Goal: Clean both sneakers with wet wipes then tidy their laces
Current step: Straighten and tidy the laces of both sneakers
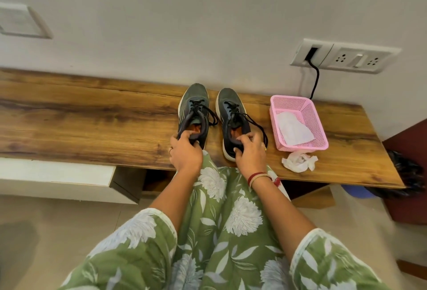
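Note:
Two dark grey sneakers with black laces stand side by side on the wooden shelf [92, 123], toes toward the wall. My left hand [184, 151] grips the heel of the left sneaker [194, 107]. My right hand [250, 151] grips the heel of the right sneaker [231, 109]. Loose lace ends trail to the right of each shoe. A pink basket [312, 109] to the right holds a white wet wipe [292, 128]. A crumpled used wipe [299, 161] lies on the shelf in front of the basket.
The wall rises right behind the shoes, with a socket panel [346, 57] and a black cable [315, 79] dropping behind the basket. A white drawer unit [57, 172] sits under the shelf at left. A bin with a black bag [404, 172] stands beyond the right end.

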`<control>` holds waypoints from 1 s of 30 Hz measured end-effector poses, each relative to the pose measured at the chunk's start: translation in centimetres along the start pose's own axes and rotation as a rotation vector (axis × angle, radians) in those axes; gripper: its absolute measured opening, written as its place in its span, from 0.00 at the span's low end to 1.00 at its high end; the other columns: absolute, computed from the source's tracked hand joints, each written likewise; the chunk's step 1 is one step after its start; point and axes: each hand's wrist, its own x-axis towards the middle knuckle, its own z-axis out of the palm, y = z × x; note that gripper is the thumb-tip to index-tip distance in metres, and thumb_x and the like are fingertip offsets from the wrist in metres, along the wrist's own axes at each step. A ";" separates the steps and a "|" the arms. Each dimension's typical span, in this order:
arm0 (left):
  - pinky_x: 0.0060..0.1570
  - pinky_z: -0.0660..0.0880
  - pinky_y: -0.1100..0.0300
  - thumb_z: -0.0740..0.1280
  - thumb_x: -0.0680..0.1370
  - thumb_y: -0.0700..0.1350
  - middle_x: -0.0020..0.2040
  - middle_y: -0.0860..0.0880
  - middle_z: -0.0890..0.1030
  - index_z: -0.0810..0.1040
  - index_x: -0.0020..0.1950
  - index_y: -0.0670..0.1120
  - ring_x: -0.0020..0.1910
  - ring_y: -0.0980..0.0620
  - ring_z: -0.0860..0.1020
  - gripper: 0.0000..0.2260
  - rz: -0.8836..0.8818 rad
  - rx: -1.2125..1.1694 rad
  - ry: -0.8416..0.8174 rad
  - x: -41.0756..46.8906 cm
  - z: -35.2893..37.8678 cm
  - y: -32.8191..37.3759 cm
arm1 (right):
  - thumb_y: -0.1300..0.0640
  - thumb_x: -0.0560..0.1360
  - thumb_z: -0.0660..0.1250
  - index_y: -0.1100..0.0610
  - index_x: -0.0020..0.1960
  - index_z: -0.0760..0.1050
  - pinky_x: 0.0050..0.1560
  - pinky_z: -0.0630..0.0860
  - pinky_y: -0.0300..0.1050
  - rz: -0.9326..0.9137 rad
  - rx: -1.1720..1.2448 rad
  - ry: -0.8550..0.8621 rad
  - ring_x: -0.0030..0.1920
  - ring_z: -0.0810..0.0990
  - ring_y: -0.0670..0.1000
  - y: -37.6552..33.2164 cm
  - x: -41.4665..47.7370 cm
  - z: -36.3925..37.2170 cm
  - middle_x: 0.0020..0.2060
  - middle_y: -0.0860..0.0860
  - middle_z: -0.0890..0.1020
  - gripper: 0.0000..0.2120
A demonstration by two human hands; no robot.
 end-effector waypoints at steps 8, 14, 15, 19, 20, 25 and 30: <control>0.60 0.65 0.45 0.64 0.78 0.47 0.66 0.43 0.65 0.67 0.65 0.49 0.62 0.39 0.69 0.17 0.094 0.220 -0.035 -1.1 -0.4 0.3 | 0.55 0.76 0.64 0.55 0.60 0.73 0.59 0.70 0.49 -0.055 -0.015 -0.076 0.57 0.71 0.56 0.0 -1.0 -0.4 0.58 0.52 0.70 0.13; 0.68 0.58 0.40 0.64 0.77 0.52 0.75 0.40 0.56 0.64 0.67 0.47 0.73 0.39 0.57 0.22 0.184 0.369 0.038 -1.4 -0.6 0.3 | 0.55 0.75 0.65 0.54 0.59 0.73 0.57 0.72 0.48 -0.131 -0.065 -0.113 0.55 0.71 0.55 -0.2 -1.6 -0.5 0.57 0.51 0.71 0.12; 0.70 0.54 0.39 0.64 0.77 0.52 0.76 0.40 0.54 0.63 0.68 0.47 0.75 0.40 0.53 0.22 0.224 0.371 0.050 -1.4 -0.4 0.2 | 0.55 0.75 0.65 0.53 0.58 0.73 0.56 0.72 0.47 -0.138 -0.072 -0.116 0.56 0.71 0.54 -0.2 -1.5 -0.4 0.57 0.51 0.71 0.12; 0.72 0.45 0.39 0.62 0.78 0.51 0.77 0.42 0.51 0.64 0.68 0.48 0.77 0.42 0.44 0.21 0.416 0.388 0.079 -1.7 0.1 -0.3 | 0.57 0.72 0.67 0.51 0.56 0.74 0.58 0.71 0.48 -0.107 0.004 -0.108 0.57 0.70 0.52 0.3 -1.3 0.0 0.55 0.49 0.70 0.12; 0.72 0.44 0.39 0.63 0.77 0.51 0.77 0.42 0.52 0.65 0.68 0.48 0.77 0.41 0.44 0.20 0.456 0.394 0.088 -1.6 0.3 -0.3 | 0.56 0.72 0.67 0.51 0.55 0.75 0.58 0.71 0.49 -0.101 0.027 -0.096 0.56 0.69 0.52 0.6 -1.1 0.1 0.54 0.48 0.70 0.12; 0.71 0.49 0.41 0.64 0.75 0.49 0.73 0.41 0.63 0.71 0.63 0.47 0.76 0.42 0.51 0.17 0.701 0.203 0.210 -0.5 1.5 0.2 | 0.36 0.71 0.63 0.49 0.50 0.77 0.56 0.68 0.44 -0.073 0.191 0.027 0.56 0.66 0.45 0.7 -0.8 0.1 0.54 0.46 0.69 0.18; 0.68 0.61 0.56 0.63 0.78 0.45 0.71 0.45 0.64 0.70 0.67 0.44 0.74 0.47 0.59 0.17 0.720 -0.100 -0.037 0.1 3.1 3.9 | 0.50 0.76 0.66 0.55 0.51 0.78 0.55 0.66 0.39 0.062 0.420 0.230 0.54 0.67 0.43 0.6 0.3 0.3 0.52 0.46 0.68 0.10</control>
